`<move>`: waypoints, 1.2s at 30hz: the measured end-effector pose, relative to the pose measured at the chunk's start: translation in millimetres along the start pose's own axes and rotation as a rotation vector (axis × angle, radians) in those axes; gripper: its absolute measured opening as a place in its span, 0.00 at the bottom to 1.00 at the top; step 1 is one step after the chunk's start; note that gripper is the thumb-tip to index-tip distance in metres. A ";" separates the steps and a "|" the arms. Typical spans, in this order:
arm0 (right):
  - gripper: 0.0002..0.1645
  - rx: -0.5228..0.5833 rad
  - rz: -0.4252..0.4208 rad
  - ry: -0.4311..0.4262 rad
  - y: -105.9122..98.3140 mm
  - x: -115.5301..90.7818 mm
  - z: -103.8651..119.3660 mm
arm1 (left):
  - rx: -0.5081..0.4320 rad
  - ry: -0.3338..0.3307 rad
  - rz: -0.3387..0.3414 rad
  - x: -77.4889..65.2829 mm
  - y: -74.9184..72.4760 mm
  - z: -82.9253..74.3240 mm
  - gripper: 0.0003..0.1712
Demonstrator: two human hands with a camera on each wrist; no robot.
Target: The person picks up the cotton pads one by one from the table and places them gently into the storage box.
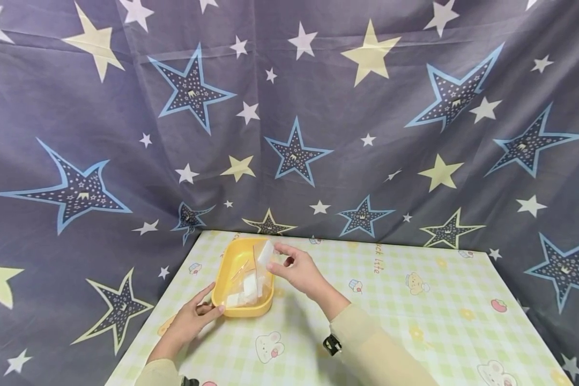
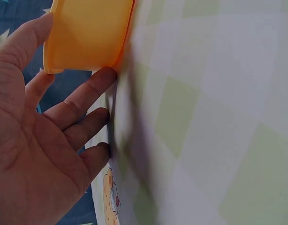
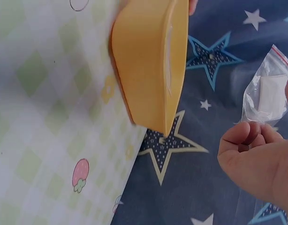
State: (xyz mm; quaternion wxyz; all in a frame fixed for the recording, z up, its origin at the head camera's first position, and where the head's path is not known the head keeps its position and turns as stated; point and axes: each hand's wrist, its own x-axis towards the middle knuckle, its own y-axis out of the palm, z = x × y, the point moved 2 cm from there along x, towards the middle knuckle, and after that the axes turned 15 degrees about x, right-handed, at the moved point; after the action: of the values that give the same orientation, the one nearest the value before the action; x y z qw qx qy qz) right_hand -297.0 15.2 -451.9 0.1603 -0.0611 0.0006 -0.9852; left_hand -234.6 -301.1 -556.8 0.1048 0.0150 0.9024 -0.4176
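Observation:
A yellow box (image 1: 266, 309) with an open top stands on the table's left part. Inside lie several small clear zip bags (image 1: 250, 287) with white pieces in them. My left hand (image 1: 193, 317) holds the box's near left corner; in the left wrist view its thumb (image 2: 34, 35) is at the rim and a finger touches the lower edge. Above the box's right side, my right hand (image 1: 299, 271) pinches a clear zip bag (image 3: 266, 91) with a red seal line and a white rectangular piece inside. In the right wrist view this bag is up off the table.
A green-and-white checked cloth with cartoon prints covers the table (image 1: 391, 327). Behind the table and at its sides hangs a dark curtain (image 1: 318, 187) with stars, meeting its far edge close behind the box.

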 end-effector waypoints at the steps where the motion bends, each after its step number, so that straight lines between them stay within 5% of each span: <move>1: 0.38 -0.010 0.008 0.001 3.4 0.5 -0.5 | 0.001 0.004 0.001 0.0 -0.1 0.0 0.51; 11: 0.41 -0.084 0.074 0.015 26.1 2.4 -3.7 | 0.011 -0.005 -0.001 0.8 0.2 0.8 0.51; 36: 0.49 -0.104 0.061 0.077 46.9 5.2 -27.7 | -0.008 -0.014 -0.003 0.9 0.8 0.3 0.51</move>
State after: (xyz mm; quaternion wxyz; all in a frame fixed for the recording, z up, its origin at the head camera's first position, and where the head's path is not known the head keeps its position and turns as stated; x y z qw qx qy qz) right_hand -290.5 -31.4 -479.7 0.1868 -0.0313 0.0597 -0.9801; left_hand -235.3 -300.9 -557.8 0.1105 0.0102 0.9034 -0.4143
